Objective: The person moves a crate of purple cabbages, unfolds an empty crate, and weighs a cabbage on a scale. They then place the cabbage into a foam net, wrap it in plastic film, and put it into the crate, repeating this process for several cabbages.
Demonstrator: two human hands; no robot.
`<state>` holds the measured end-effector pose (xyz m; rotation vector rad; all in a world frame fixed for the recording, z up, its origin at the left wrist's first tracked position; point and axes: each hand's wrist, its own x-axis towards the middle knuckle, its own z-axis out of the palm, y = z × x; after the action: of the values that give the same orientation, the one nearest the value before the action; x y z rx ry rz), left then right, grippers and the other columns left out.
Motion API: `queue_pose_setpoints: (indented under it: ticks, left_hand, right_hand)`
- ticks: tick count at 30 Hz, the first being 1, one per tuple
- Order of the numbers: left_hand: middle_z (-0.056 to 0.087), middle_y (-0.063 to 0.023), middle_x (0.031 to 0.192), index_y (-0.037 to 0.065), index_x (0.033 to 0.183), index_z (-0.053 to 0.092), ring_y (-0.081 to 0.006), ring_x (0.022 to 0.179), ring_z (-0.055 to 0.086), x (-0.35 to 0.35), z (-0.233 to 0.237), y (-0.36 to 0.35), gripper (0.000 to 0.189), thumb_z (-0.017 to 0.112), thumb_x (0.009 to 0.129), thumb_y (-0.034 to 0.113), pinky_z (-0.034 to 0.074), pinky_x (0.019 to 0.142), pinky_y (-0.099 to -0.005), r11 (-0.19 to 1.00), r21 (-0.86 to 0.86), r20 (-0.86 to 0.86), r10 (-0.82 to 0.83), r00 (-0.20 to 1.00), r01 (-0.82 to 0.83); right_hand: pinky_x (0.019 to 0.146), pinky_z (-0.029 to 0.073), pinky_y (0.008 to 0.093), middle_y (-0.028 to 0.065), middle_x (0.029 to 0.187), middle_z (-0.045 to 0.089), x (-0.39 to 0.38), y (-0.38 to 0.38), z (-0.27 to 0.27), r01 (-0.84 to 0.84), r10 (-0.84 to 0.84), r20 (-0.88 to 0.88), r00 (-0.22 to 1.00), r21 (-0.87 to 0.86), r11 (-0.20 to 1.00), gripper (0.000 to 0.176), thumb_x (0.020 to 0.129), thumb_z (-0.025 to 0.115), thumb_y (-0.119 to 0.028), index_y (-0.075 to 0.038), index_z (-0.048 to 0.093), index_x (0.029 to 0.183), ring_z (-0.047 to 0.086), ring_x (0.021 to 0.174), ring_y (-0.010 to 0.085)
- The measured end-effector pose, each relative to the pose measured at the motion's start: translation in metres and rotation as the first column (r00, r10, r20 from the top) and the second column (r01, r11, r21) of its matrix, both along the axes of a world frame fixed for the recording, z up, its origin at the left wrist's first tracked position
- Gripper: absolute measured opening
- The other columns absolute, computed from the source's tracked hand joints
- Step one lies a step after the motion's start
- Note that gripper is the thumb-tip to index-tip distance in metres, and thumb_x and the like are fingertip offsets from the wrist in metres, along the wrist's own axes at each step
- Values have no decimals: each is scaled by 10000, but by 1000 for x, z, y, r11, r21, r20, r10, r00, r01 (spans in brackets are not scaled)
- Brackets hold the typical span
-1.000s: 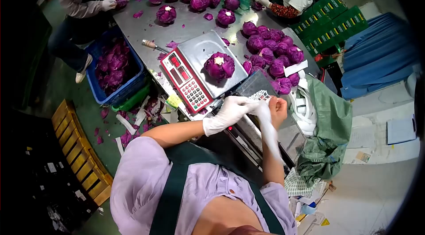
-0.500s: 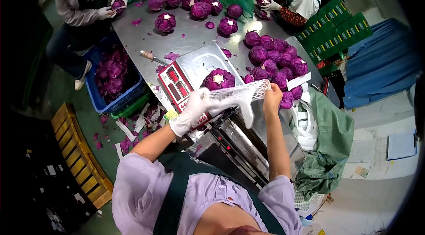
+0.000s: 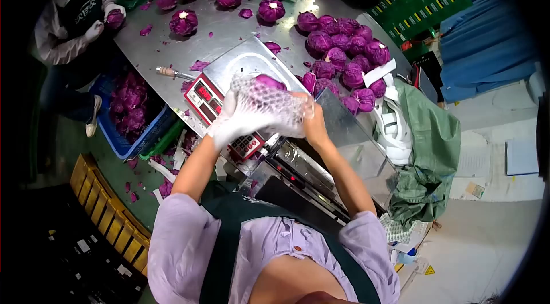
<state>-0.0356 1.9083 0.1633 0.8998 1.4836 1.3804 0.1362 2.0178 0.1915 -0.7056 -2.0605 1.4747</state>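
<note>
A white mesh sleeve is stretched between my hands, over a red cabbage on the scale's metal plate. My left hand, in a white glove, is at the sleeve's left side, its fingers partly covered by the mesh and blurred. My bare right hand grips the sleeve's right edge, fingers closed. The cabbage shows only in part through and above the mesh. Below my left hand is the red keypad of the scale.
Trimmed red cabbages are piled on the steel table at the right, with others at the back. A wooden-handled tool lies left of the scale. Leaves fill a blue crate on the floor. A co-worker holds a cabbage.
The mesh sleeve has moved from in front of the cabbage to over it, spreading wider. My right hand has come left toward my left hand. The whole view has shifted.
</note>
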Motion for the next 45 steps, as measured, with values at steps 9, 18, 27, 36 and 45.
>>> queue_pose_setpoints:
  ticks: [9, 18, 27, 36, 45]
  left_hand:
    - [609, -170, 1000, -35, 1070, 545, -265, 896, 598, 90, -1, -35, 366, 356, 908, 232, 488, 832, -371, 980, 191, 851, -140, 507, -49]
    - [593, -222, 1010, -77, 1037, 537, -339, 928, 582, 124, 56, 21, 379, 292, 839, 134, 450, 888, -463, 967, -149, 954, 86, 286, 207]
    - [553, -45, 760, 23, 839, 552, -139, 617, 525, 230, 14, 130, 57, 574, 790, 5, 476, 575, -250, 954, -14, 653, -218, 725, 300]
    - [598, -125, 1018, 36, 1066, 553, -177, 792, 604, 177, 32, 91, 428, 696, 742, 277, 487, 722, -289, 924, -123, -564, -366, 740, 363]
    - [520, -118, 623, 51, 1175, 452, -273, 503, 521, 154, 18, 44, 365, 527, 843, 185, 406, 411, -384, 332, -163, -985, -104, -136, 929]
  right_hand:
    - [613, 505, 265, 89, 803, 631, 55, -34, 51, 122, -265, -74, 962, -747, 653, 154, 806, 512, -48, 66, 594, 868, 608, 652, 154]
    - [949, 362, 331, 129, 1254, 455, 178, -47, 35, 311, -398, -309, 864, -295, 903, 610, 842, 607, -241, 1, 322, 1323, 421, 1174, 201]
    - [628, 554, 387, 176, 1094, 553, 254, 19, 19, 609, -580, 197, 790, -354, 710, 770, 801, 504, -580, 46, 402, 1238, 602, 917, 267]
    - [600, 534, 313, 155, 1061, 583, 311, 3, 36, 402, -397, 500, 770, 103, 910, 591, 779, 607, -428, -6, 485, 1174, 619, 805, 254]
    - [565, 452, 298, 43, 1036, 550, 312, -48, 3, -508, -40, 546, 837, 801, 316, 254, 720, 545, -137, -66, 557, 964, 507, 816, 197]
